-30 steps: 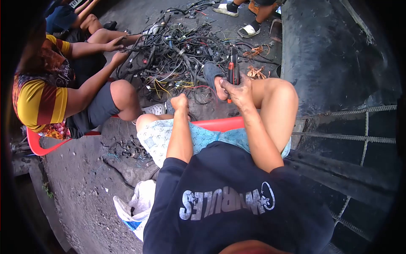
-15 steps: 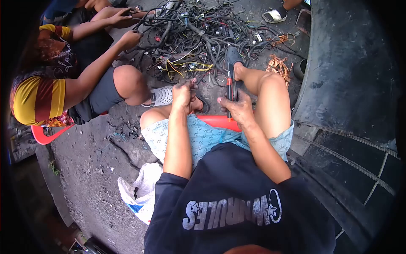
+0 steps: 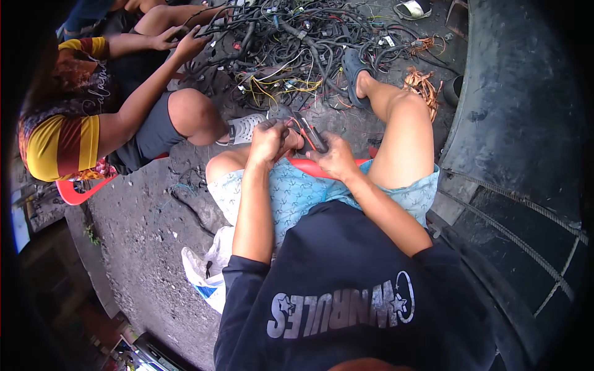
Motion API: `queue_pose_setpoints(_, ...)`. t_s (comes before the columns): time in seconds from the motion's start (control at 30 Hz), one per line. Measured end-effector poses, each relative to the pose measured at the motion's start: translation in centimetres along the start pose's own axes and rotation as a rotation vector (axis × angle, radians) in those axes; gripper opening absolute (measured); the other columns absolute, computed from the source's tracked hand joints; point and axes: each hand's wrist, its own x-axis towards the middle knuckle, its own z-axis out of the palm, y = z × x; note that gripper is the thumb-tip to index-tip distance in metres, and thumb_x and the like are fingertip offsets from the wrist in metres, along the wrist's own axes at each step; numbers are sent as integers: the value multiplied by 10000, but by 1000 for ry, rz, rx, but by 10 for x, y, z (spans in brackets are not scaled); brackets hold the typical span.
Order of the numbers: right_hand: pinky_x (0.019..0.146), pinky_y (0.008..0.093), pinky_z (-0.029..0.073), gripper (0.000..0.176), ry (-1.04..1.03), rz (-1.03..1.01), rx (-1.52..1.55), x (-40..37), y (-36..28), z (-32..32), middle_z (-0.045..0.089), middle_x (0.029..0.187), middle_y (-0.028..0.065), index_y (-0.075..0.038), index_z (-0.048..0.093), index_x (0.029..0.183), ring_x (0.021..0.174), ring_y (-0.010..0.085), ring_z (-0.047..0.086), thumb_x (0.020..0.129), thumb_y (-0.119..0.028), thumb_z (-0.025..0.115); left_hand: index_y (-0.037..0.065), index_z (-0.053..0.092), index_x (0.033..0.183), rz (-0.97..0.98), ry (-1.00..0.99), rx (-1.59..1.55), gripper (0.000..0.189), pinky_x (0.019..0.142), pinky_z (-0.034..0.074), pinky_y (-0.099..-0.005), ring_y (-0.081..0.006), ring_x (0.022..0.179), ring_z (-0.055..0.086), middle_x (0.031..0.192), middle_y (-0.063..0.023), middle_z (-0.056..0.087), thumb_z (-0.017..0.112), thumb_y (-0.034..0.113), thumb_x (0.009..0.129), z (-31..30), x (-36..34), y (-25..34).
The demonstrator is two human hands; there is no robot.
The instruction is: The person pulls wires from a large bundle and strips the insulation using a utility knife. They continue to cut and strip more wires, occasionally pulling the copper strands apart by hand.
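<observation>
**Tool and wire brought together over the lap**

At the left of the frame a co-worker in a yellow-and-red striped shirt (image 3: 59, 139) sits on a red plastic chair (image 3: 74, 190). Both of that person's hands (image 3: 179, 40) reach into the big tangle of black cables and coloured wires (image 3: 291, 43) spread over the concrete ground (image 3: 136, 235) at top centre. A crumpled white plastic bag (image 3: 203, 272) lies on the ground at lower left.

At centre, the person's left hand (image 3: 269, 139) is closed in a tight pinch on a thin reddish wire (image 3: 297, 128). The wire runs across the short gap to the other hand.

Just to its right, the right hand (image 3: 337, 162) is wrapped around a black-and-red hand tool (image 3: 312, 137). A second ago this tool stood upright above the right knee, well apart from the left hand. Now it is lowered and tilted, with its working end touching or just beside the pinched wire; I cannot tell which. As I judge it, the work has gone from picking up to working the wire itself.

Both hands sit above the edge of a red plastic seat (image 3: 318, 167).

Further right, a loose bundle of bare copper strands (image 3: 424, 83) lies on the ground beside the right leg. A dark curved panel (image 3: 526, 93) fills the right of the frame.
</observation>
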Motion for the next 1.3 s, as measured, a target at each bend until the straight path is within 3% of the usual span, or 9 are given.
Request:
queue_pose_setpoints(0.13, 713, 399, 492, 372, 62, -95, 29, -9, -2, 1, 644, 852, 202, -45, 588, 1052, 838, 357, 628, 711, -141, 701, -76, 553, 785, 119, 26, -13, 178, 331, 388, -289, -142, 362, 446, 526, -82, 518, 428, 47, 813, 13, -4, -2)
queue_pose_setpoints(0.37, 730, 441, 481, 321, 116, -147, 31, -8, 8, 9, 638, 861, 205, -104, 583, 1103, 850, 400, 600, 822, -260, 597, -85, 559, 850, 143, -29, -100, 200, 332, 365, -273, -135, 363, 442, 521, -79, 525, 416, 50, 813, 10, 4, -16)
queue_pose_setpoints(0.57, 720, 440, 481, 318, 150, -93, -7, -5, 6, 10, 637, 880, 201, -104, 602, 1100, 846, 397, 601, 845, -291, 573, -58, 584, 819, 226, 28, -81, 175, 326, 296, -248, -89, 362, 400, 513, -35, 510, 522, 104, 845, 21, -6, -13)
queue_pose_setpoints(0.63, 730, 435, 482, 337, 194, -155, -93, -4, 6, 11, 637, 898, 203, -106, 607, 1109, 858, 393, 601, 846, -315, 572, -23, 586, 851, 241, 99, -46, 113, 353, 202, -203, -24, 394, 281, 523, 60, 389, 550, 84, 851, 19, -1, -17)
queue_pose_setpoints(0.67, 730, 435, 482, 337, 203, -151, -91, -3, 6, 11, 637, 898, 203, -106, 607, 1109, 858, 393, 601, 846, -315, 572, -23, 586, 851, 240, 90, -42, 113, 353, 202, -203, -24, 394, 281, 523, 60, 389, 550, 84, 851, 19, -2, -18)
queue_pose_setpoints(0.9, 765, 431, 478, 383, 126, -131, 1, 6, 4, 3, 638, 922, 205, -99, 618, 1098, 907, 390, 597, 850, -386, 563, -23, 592, 853, 232, 22, -95, 126, 357, 208, -197, -25, 394, 290, 527, 54, 405, 542, 92, 864, 13, 10, -27)
queue_pose_setpoints(0.97, 768, 432, 477, 392, 106, -121, 5, 8, 5, 2, 638, 920, 206, -93, 618, 1092, 910, 391, 597, 854, -398, 557, -21, 604, 826, 397, 96, 108, 148, 367, 215, -198, -23, 401, 302, 530, 51, 423, 540, 105, 870, 13, 17, -31)
queue_pose_setpoints(1.2, 721, 425, 476, 395, 61, -79, 33, 19, 12, 3, 639, 836, 209, -61, 658, 954, 831, 392, 609, 839, -429, 573, -32, 623, 802, 339, 103, 172, 155, 391, 230, -195, -19, 432, 341, 564, 33, 482, 542, 85, 861, 6, 16, -27)
queue_pose_setpoints(1.3, 703, 423, 475, 401, 56, -97, 12, 26, 13, 7, 635, 805, 210, -48, 659, 925, 805, 389, 610, 830, -431, 586, -58, 643, 839, 470, 170, 314, 153, 457, 343, -195, -45, 508, 457, 629, -9, 571, 552, 65, 848, 0, 27, -34)
